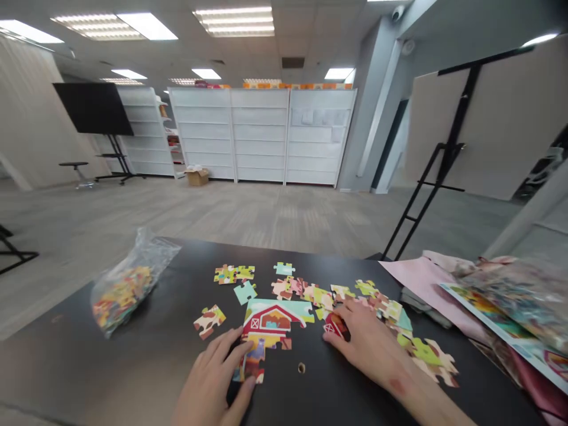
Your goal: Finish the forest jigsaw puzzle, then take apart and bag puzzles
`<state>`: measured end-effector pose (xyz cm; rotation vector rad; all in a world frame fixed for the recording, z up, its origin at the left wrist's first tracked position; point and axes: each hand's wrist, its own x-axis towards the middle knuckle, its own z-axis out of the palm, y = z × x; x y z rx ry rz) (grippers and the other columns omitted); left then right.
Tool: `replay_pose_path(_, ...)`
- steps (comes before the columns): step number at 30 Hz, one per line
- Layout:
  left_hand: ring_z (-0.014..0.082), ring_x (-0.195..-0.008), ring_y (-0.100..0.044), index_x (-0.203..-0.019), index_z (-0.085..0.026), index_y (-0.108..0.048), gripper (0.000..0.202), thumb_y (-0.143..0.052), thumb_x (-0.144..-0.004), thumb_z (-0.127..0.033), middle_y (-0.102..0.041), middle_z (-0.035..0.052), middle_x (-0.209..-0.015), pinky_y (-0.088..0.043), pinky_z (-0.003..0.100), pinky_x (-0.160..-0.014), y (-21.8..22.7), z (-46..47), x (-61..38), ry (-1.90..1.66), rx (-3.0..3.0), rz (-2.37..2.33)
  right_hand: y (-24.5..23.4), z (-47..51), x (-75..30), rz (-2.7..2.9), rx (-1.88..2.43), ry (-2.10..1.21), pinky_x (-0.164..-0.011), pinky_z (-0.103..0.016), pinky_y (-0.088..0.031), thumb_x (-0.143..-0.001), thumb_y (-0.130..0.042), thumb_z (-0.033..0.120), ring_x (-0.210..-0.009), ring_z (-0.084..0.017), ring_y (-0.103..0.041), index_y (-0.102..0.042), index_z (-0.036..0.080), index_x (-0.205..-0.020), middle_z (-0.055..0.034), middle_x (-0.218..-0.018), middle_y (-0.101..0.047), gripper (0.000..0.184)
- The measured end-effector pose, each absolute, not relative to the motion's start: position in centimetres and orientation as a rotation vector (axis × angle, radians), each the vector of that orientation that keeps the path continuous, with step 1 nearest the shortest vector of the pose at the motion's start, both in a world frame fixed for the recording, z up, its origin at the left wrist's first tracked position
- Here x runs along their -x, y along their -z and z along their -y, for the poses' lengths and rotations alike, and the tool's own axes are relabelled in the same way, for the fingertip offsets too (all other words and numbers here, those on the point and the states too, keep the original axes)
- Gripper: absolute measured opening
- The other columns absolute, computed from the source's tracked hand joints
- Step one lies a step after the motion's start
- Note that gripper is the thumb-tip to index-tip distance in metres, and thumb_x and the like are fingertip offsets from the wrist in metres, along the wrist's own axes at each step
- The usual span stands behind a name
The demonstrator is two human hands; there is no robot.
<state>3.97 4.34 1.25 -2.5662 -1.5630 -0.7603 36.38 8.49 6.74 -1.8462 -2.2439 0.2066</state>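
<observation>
A partly joined jigsaw puzzle (277, 309) with a red barn lies flat on the black table. My left hand (217, 376) curls around its lower left part, thumb and fingertips against the lower pieces. To the right, my right hand (366, 334) has thumb and fingers around a red puzzle piece (336, 325), partly hidden under them; it sits apart from the joined part. A brown-and-white piece (209, 321) lies by my left hand, and a light blue piece (245, 291) above the barn. Loose pieces (295, 287) spread behind and beside my right hand.
On the left of the table (146, 367) lies a clear plastic bag (128, 290) of puzzle pieces. Pink cloth (437, 290), a picture sheet (492, 322) and plastic wrapping (528, 296) crowd the right edge. A board on a black stand (444, 157) rises behind.
</observation>
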Motion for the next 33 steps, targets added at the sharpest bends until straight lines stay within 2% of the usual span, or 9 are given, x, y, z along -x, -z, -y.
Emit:
replay_pose_path(6, 0.0296, -0.124, -0.062, -0.135, -0.029, -0.062, 0.048, -0.061, -0.086, -0.025, -0.064, 0.0073, -0.139, -0.058, 0.046, -0.095, -2.4, -3.9, -4.6, 0.759, 2.582, 1.729, -6.3, -8.0, -36.7, 2.333, 1.730, -0.360, -0.099, -0.046, -0.047, -0.086, -0.055, 0.028, -0.109, -0.032, -0.063, -0.070, 0.021, -0.099, -0.0123, -0.111, -0.068, 0.021)
replay_pose_path(12, 0.0296, -0.124, -0.062, -0.131, -0.029, -0.064, 0.044, -0.061, -0.087, -0.026, -0.064, 0.0077, -0.138, -0.057, 0.047, -0.096, -2.4, -3.9, -4.6, 0.735, 2.602, 1.726, -8.2, -7.4, -37.3, 2.302, 1.700, -0.478, -0.105, -0.046, -0.045, -0.077, -0.057, 0.021, -0.123, -0.033, -0.057, -0.062, 0.023, -0.118, -0.0116, -0.131, -0.061, 0.041)
replay_pose_path(17, 0.0306, -0.119, -0.064, -0.118, -0.029, -0.070, 0.034, -0.067, -0.085, -0.030, -0.067, 0.0083, -0.131, -0.058, 0.045, -0.092, -3.1, -3.7, -4.9, 0.788, 2.619, 1.712, -10.6, -6.3, -36.4, 2.366, 1.469, -0.625, -0.106, -0.044, -0.045, -0.081, -0.053, 0.015, -0.123, -0.028, -0.056, -0.060, 0.028, -0.117, -0.0073, -0.131, -0.059, 0.039)
replay_pose_path(20, 0.0290, -0.110, -0.068, -0.110, -0.029, -0.072, 0.028, -0.070, -0.083, -0.035, -0.070, 0.0077, -0.123, -0.059, 0.040, -0.086, -3.7, -3.6, -4.9, 0.809, 2.678, 1.682, -10.8, -5.6, -35.6, 2.476, 1.200, -0.838, -0.111, -0.040, -0.040, -0.076, -0.048, 0.003, -0.129, -0.024, -0.051, -0.061, 0.031, -0.117, -0.0030, -0.131, -0.060, 0.051)
replay_pose_path(22, 0.0280, -0.106, -0.069, -0.109, -0.030, -0.072, 0.029, -0.072, -0.080, -0.035, -0.071, 0.0065, -0.118, -0.060, 0.039, -0.085, -3.9, -3.6, -4.7, 0.802, 2.722, 1.650, -10.5, -5.3, -35.3, 2.458, 1.199, -0.857, -0.110, -0.039, -0.040, -0.073, -0.044, -0.001, -0.128, -0.022, -0.051, -0.060, 0.029, -0.116, -0.0031, -0.129, -0.060, 0.055)
replay_pose_path(25, 0.0285, -0.106, -0.069, -0.111, -0.031, -0.071, 0.037, -0.075, -0.075, -0.034, -0.072, 0.0054, -0.118, -0.060, 0.040, -0.086, -3.7, -3.8, -4.4, 0.785, 2.750, 1.614, -10.0, -5.2, -35.0, 2.393, 1.396, -0.788, -0.098, -0.037, -0.046, -0.078, -0.047, 0.004, -0.111, -0.022, -0.059, -0.058, 0.025, -0.110, -0.0054, -0.118, -0.062, 0.040)
replay_pose_path(28, 0.0297, -0.112, -0.068, -0.112, -0.031, -0.071, 0.040, -0.076, -0.072, -0.034, -0.070, 0.0051, -0.126, -0.059, 0.040, -0.089, -3.2, -4.0, -4.2, 0.785, 2.736, 1.566, -9.7, -4.9, -34.4, 2.394, 1.497, -0.791, -0.089, -0.037, -0.047, -0.082, -0.063, 0.022, -0.099, -0.024, -0.060, -0.058, 0.024, -0.105, -0.0050, -0.111, -0.063, 0.024)
replay_pose_path(31, 0.0303, -0.118, -0.066, -0.111, -0.031, -0.071, 0.037, -0.075, -0.075, -0.034, -0.069, 0.0042, -0.132, -0.057, 0.040, -0.092, -2.8, -4.0, -4.3, 0.789, 2.714, 1.507, -9.3, -4.6, -33.2, 2.398, 1.518, -0.852, -0.087, -0.036, -0.045, -0.064, -0.086, 0.041, -0.100, -0.026, -0.057, -0.059, 0.023, -0.102, -0.0039, -0.111, -0.061, 0.049)
replay_pose_path(33, 0.0301, -0.119, -0.065, -0.111, -0.031, -0.070, 0.035, -0.074, -0.076, -0.034, -0.069, 0.0037, -0.133, -0.057, 0.040, -0.092, -2.8, -3.9, -4.4, 0.780, 2.701, 1.493, -9.1, -4.5, -32.5, 2.393, 1.529, -0.870, -0.086, -0.036, -0.044, -0.055, -0.091, 0.043, -0.102, -0.027, -0.055, -0.059, 0.022, -0.098, -0.0037, -0.111, -0.060, 0.057)
